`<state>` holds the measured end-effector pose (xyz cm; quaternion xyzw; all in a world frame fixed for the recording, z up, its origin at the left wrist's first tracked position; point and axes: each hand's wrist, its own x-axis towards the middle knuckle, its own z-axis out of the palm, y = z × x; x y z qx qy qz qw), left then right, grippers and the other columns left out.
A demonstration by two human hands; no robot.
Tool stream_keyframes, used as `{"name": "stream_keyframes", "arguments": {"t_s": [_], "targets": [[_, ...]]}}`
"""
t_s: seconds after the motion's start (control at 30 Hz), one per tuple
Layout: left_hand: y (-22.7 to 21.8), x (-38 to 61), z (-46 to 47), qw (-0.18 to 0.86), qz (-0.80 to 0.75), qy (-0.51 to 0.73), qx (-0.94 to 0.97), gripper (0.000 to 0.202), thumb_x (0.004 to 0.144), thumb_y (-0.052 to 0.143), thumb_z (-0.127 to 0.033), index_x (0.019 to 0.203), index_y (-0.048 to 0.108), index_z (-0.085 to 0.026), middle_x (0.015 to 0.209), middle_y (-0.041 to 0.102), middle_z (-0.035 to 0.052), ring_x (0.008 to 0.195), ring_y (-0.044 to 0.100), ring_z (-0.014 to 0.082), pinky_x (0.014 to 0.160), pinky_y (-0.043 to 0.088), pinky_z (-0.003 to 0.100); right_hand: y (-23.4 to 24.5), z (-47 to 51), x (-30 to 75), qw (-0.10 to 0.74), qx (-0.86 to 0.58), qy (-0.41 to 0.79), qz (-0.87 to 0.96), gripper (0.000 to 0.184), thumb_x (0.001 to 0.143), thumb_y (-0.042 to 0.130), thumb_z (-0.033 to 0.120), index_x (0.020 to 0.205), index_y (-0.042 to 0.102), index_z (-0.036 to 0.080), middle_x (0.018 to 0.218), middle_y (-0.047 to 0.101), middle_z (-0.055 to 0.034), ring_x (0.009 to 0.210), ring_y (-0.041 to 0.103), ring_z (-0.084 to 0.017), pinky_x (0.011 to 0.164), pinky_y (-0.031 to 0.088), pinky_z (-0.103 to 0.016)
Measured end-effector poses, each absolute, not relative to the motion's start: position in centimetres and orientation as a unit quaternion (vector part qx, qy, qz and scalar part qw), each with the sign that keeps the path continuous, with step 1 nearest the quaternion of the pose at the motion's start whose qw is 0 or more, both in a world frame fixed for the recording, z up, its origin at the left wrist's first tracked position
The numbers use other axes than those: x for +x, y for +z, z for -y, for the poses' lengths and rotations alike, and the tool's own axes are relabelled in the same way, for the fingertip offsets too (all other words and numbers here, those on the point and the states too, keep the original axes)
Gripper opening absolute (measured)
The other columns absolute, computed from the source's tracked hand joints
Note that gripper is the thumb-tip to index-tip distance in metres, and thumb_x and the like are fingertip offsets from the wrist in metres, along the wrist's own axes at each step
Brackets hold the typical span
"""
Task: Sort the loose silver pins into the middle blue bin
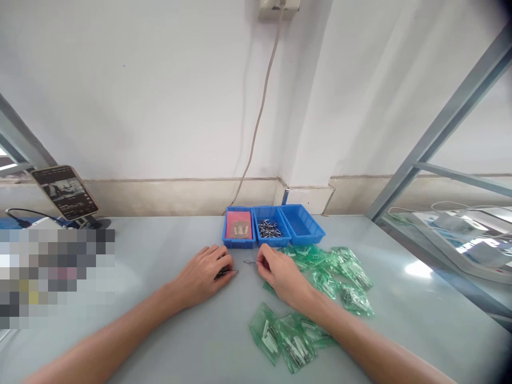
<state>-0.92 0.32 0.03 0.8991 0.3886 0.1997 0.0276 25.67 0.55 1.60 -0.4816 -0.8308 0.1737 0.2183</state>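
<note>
My left hand (208,273) rests low over the table, its fingers curled around small dark metal pieces (221,274) that show under the fingertips. Facing it, my right hand (282,273) pinches one end of a thin metal pin (250,262), whose other end points left. Just beyond the hands, a blue bin (272,242) contains many loose metal pins (269,229). Green plastic bags (296,346) with metal and white pieces inside lie beside and below my right forearm; more green bags (356,298) are heaped to its right.
Left of the pin bin, another blue bin (240,244) holds a pink sheet (234,217) and a small clear packet (240,230). An empty blue bin (302,224) stands at the right. A phone (65,192) leans on a stand at far left; metal frames (432,125) flank the table.
</note>
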Motion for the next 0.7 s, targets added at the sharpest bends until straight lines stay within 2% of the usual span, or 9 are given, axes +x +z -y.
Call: {"name": "stream_keyframes", "arguments": {"t_s": [0.1,0.27,0.5,0.7], "targets": [[0.0,-0.8,-0.3,0.053,-0.384,0.209,0.898,0.006,0.108,0.054,-0.023,0.103,0.058,-0.022,0.101,0.064,0.0026,0.091,0.059,0.0222,0.083,0.045,0.035,1.5,-0.6,25.8,0.227,-0.474,0.18,0.831,0.021,0.098,0.056,0.004,0.094,0.051,0.024,0.086,0.066,0.0008,0.075,0.06,-0.019,0.068,0.042,-0.03],[0.0,-0.8,-0.4,0.059,-0.366,0.21,0.905,0.016,0.109,0.048,-0.019,0.113,0.062,-0.023,0.106,0.064,0.0045,0.093,0.059,0.0221,0.086,0.047,0.037,0.7,-0.7,25.9,0.233,-0.437,0.126,0.86,0.021,0.104,0.051,0.005,0.115,0.06,0.021,0.111,0.071,-0.0088,0.105,0.066,-0.027,0.092,0.052,-0.04],[0.2,-0.7,-0.4,0.071,-0.375,0.223,0.897,0.013,0.109,0.055,-0.027,0.096,0.058,-0.022,0.098,0.063,0.0035,0.089,0.058,0.0221,0.081,0.048,0.035,0.2,-0.9,26.1,0.212,-0.429,0.089,0.874,0.023,0.107,0.049,0.006,0.115,0.067,0.019,0.111,0.069,-0.0096,0.103,0.065,-0.027,0.095,0.053,-0.044],[0.2,-0.7,-0.3,0.102,-0.383,0.236,0.887,0.01,0.105,0.054,-0.021,0.096,0.052,-0.022,0.096,0.062,0.0027,0.088,0.058,0.0215,0.078,0.048,0.034,0.5,-0.8,26.0,0.206,-0.437,0.09,0.871,0.023,0.108,0.049,0.006,0.114,0.067,0.019,0.11,0.068,-0.0089,0.104,0.065,-0.027,0.095,0.052,-0.043]]}}
